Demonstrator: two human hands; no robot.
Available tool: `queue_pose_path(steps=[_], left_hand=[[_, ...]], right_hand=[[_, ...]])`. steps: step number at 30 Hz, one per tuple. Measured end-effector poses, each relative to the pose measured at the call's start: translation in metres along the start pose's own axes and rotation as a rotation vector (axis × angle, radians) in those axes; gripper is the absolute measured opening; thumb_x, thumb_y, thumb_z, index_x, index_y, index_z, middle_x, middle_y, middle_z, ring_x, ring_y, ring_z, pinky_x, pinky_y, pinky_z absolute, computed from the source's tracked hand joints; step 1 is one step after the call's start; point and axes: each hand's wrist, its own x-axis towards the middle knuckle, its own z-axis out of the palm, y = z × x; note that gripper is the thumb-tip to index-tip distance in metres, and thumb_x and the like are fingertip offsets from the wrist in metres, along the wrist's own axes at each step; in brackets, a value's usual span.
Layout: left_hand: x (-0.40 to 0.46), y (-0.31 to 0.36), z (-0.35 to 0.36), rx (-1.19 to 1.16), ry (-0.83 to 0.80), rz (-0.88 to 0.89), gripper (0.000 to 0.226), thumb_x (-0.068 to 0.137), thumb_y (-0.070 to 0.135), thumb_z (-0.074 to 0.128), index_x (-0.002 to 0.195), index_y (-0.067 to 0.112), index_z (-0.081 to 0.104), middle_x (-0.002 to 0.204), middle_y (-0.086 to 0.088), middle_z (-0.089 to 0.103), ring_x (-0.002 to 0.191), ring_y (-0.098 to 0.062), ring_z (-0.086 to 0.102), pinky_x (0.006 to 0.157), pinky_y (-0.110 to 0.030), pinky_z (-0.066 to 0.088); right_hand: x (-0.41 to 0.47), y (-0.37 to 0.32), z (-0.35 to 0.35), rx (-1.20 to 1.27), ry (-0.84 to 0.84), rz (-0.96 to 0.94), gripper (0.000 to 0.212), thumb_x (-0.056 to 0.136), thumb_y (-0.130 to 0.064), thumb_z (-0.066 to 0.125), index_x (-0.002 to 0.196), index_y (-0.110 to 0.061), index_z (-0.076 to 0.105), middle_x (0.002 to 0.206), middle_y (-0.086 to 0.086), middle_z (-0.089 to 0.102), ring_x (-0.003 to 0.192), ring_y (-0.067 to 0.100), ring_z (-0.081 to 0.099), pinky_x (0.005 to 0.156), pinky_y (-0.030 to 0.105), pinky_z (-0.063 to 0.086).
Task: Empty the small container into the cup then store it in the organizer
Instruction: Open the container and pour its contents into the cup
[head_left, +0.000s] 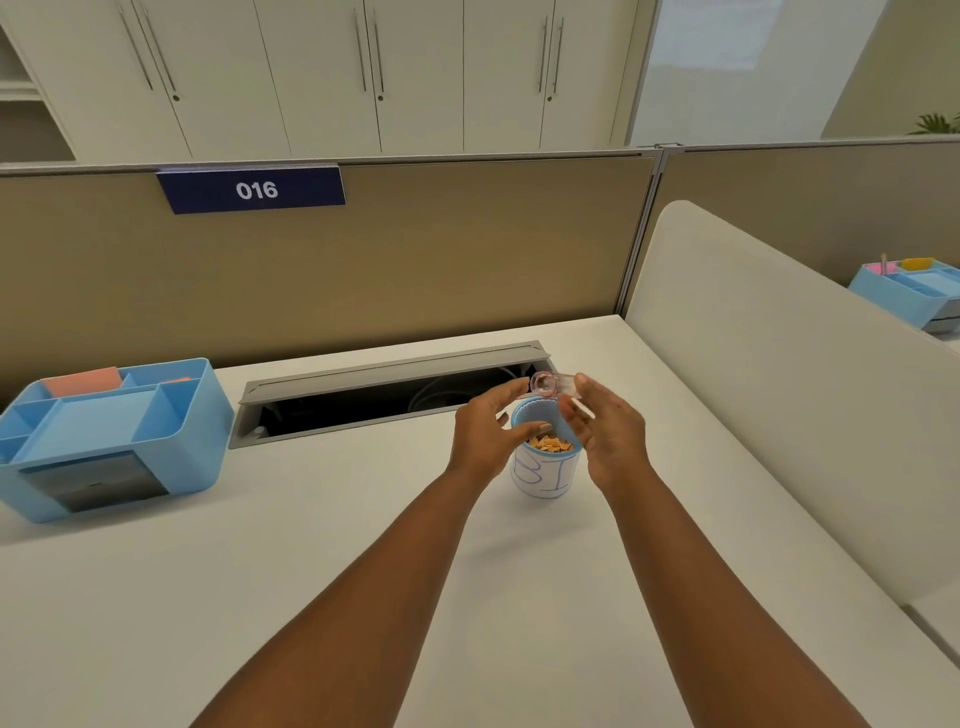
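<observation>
A blue cup (545, 467) with a white label marked in blue stands on the white desk, right of centre. Several small orange pieces (551, 443) lie inside it. My left hand (488, 434) grips the cup's left rim and side. My right hand (608, 431) holds a small clear container (551, 384) tipped on its side, mouth toward the left, just above the cup's far rim. The container looks empty. The blue organizer (171, 436) sits at the desk's left edge, well apart from both hands.
An open grey cable tray (384, 400) runs along the back of the desk, right behind the cup. A tan partition (415, 260) rises behind it and a white divider (779, 395) borders the right side. Another blue organizer (909, 293) sits beyond the divider.
</observation>
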Motion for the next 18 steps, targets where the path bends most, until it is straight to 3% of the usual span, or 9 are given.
queue_pose_path(steps=[3, 5, 9, 13, 15, 18], left_hand=[[-0.004, 0.007, -0.001, -0.033, -0.02, 0.057, 0.049, 0.075, 0.014, 0.07, 0.122, 0.012, 0.054, 0.125, -0.011, 0.06, 0.113, -0.012, 0.051, 0.091, -0.02, 0.041], [-0.005, 0.008, -0.002, -0.06, -0.007, 0.066, 0.046, 0.076, 0.014, 0.069, 0.12, 0.012, 0.055, 0.122, -0.011, 0.062, 0.115, -0.017, 0.054, 0.096, -0.027, 0.043], [-0.011, 0.009, -0.01, -0.114, 0.068, 0.083, 0.035, 0.075, 0.013, 0.07, 0.11, 0.009, 0.063, 0.109, -0.013, 0.068, 0.105, -0.022, 0.061, 0.096, -0.042, 0.049], [-0.013, 0.008, -0.018, -0.032, 0.068, 0.131, 0.039, 0.076, 0.014, 0.07, 0.114, 0.014, 0.061, 0.12, -0.008, 0.064, 0.112, -0.017, 0.057, 0.095, -0.031, 0.046], [-0.012, 0.009, -0.019, -0.007, 0.067, 0.162, 0.038, 0.077, 0.015, 0.069, 0.114, 0.016, 0.061, 0.12, -0.006, 0.064, 0.111, -0.015, 0.058, 0.093, -0.027, 0.047], [-0.013, 0.011, -0.018, 0.068, 0.102, 0.204, 0.03, 0.08, 0.018, 0.066, 0.111, 0.017, 0.064, 0.112, -0.005, 0.069, 0.103, -0.014, 0.062, 0.091, -0.032, 0.052]], right_hand=[[-0.008, 0.004, 0.005, -0.038, -0.087, 0.121, 0.007, 0.081, -0.016, 0.064, 0.083, -0.01, 0.063, 0.086, 0.01, 0.066, 0.076, 0.02, 0.066, 0.057, 0.02, 0.058], [-0.011, 0.005, 0.009, -0.048, -0.148, 0.165, 0.009, 0.081, -0.017, 0.064, 0.081, -0.009, 0.065, 0.08, 0.009, 0.069, 0.07, 0.017, 0.068, 0.061, 0.022, 0.058], [-0.018, 0.008, 0.015, -0.023, -0.225, 0.22, 0.018, 0.083, -0.017, 0.062, 0.094, -0.003, 0.062, 0.068, 0.006, 0.072, 0.059, 0.012, 0.07, 0.052, 0.02, 0.057], [-0.02, 0.01, 0.016, -0.02, -0.233, 0.219, 0.018, 0.081, -0.014, 0.062, 0.096, -0.003, 0.061, 0.06, 0.003, 0.073, 0.057, 0.012, 0.069, 0.054, 0.02, 0.058], [-0.019, 0.007, 0.017, -0.01, -0.253, 0.167, 0.023, 0.083, -0.013, 0.061, 0.102, -0.002, 0.062, 0.066, 0.002, 0.073, 0.06, 0.012, 0.069, 0.06, 0.02, 0.058], [-0.021, 0.007, 0.018, -0.154, -0.246, 0.043, 0.027, 0.084, -0.016, 0.06, 0.109, -0.01, 0.06, 0.091, 0.008, 0.068, 0.078, 0.016, 0.068, 0.068, 0.024, 0.057]])
